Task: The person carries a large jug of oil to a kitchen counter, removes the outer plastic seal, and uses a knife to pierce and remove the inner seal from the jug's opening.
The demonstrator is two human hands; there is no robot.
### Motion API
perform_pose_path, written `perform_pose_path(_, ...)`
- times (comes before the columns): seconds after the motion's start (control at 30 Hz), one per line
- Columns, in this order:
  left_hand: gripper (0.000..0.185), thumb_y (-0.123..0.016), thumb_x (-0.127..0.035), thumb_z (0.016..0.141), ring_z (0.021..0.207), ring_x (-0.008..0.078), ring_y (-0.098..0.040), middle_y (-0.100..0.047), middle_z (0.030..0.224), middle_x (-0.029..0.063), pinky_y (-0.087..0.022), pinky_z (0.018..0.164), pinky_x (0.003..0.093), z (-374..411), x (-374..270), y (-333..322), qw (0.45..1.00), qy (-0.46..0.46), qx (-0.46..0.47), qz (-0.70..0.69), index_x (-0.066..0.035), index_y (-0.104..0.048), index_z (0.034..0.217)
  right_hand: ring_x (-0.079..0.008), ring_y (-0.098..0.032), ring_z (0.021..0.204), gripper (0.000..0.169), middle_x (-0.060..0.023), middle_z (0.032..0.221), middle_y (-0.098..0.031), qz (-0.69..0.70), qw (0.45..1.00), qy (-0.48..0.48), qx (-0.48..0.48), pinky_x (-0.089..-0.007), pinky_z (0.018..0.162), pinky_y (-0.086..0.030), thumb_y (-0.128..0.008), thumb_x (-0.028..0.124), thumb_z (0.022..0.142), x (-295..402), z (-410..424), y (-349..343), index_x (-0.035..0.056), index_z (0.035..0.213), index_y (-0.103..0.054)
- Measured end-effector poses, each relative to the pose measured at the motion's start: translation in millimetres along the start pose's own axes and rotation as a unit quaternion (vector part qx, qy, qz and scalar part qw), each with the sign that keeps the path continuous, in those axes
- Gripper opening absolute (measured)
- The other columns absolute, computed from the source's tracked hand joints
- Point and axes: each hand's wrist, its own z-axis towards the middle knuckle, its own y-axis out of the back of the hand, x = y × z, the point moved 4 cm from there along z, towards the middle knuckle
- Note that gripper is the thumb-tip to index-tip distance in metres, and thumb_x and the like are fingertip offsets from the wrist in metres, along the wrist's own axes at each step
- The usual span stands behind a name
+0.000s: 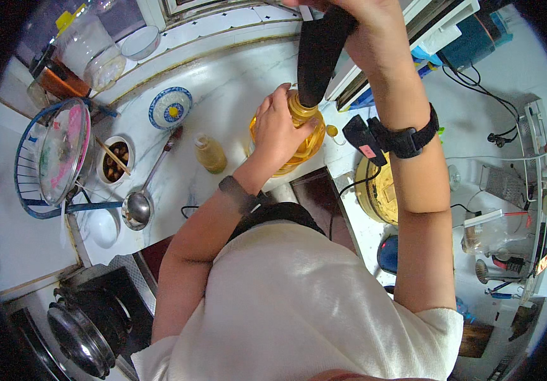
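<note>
A large clear plastic jug of golden oil (309, 143) stands on the marble countertop, uncapped. My left hand (278, 121) is wrapped around its upper side, just below the neck. Over the jug's mouth is a black funnel-like object (318, 57), its narrow end at the opening. My right hand (368, 24), at the top edge of the picture, grips the upper part of this black thing; some fingers are cut off. A small yellow cap (332, 130) lies beside the jug. To the left stands a small glass bottle with yellowish-green contents (210, 155).
Left on the counter are a blue-and-white bowl (170, 108), a metal ladle (138, 209), a bowl of dark sauce with chopsticks (115, 162) and a blue wire rack (28, 200). A round yellow board (378, 190) lies right; a lidded pan (80, 338) is lower left.
</note>
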Motion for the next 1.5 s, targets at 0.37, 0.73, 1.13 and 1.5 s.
perform_pose_path(0.37,0.077,-0.076,-0.034,0.066,0.108,0.0363,-0.053,-0.053,0.115,0.0223,-0.041,0.092,0.0438,1.9,5.2,3.5,0.998,-0.004,-0.015,0.062,0.003,-0.039,0.123,-0.0116,-0.049,0.049,0.026,-0.0033,0.067,-0.05,0.137,0.986,0.004,0.091,-0.023,0.043,-0.039,-0.056,0.029,0.091,5.1,7.1,2.6,0.0053,0.097,-0.047)
perform_pose_path(0.73,0.073,-0.075,-0.041,0.066,0.104,0.0362,-0.054,-0.055,0.111,0.0213,-0.043,0.089,0.0433,-0.3,5.2,8.1,0.998,0.039,0.034,0.036,0.001,-0.045,0.119,-0.0059,-0.035,0.043,0.022,0.0038,0.059,-0.04,-0.089,0.988,0.004,-0.127,-0.0211,0.039,-0.026,-0.054,0.027,0.092,-1.5,11.5,-3.9,0.0093,0.084,-0.044)
perform_pose_path(1.13,0.07,-0.074,-0.044,0.067,0.098,0.0345,-0.058,-0.058,0.105,0.0191,-0.046,0.084,0.0416,2.3,4.9,7.4,0.998,0.029,0.027,0.055,0.0,-0.047,0.115,-0.0074,-0.027,0.039,0.027,0.0042,0.054,-0.031,-0.009,0.986,0.027,-0.164,-0.0228,0.036,-0.021,-0.052,0.029,0.094,9.9,-2.0,19.6,0.0129,0.075,-0.04)
perform_pose_path(1.5,0.069,-0.074,-0.04,0.066,0.1,0.0344,-0.057,-0.058,0.107,0.0193,-0.045,0.086,0.0413,-1.3,2.9,8.4,0.998,0.033,0.025,0.054,0.0,-0.047,0.116,-0.0078,-0.038,0.042,0.013,0.0029,0.056,-0.04,-0.15,0.956,0.058,-0.246,-0.0233,0.038,-0.031,-0.051,0.017,0.093,2.5,0.5,9.2,0.007,0.087,-0.045)
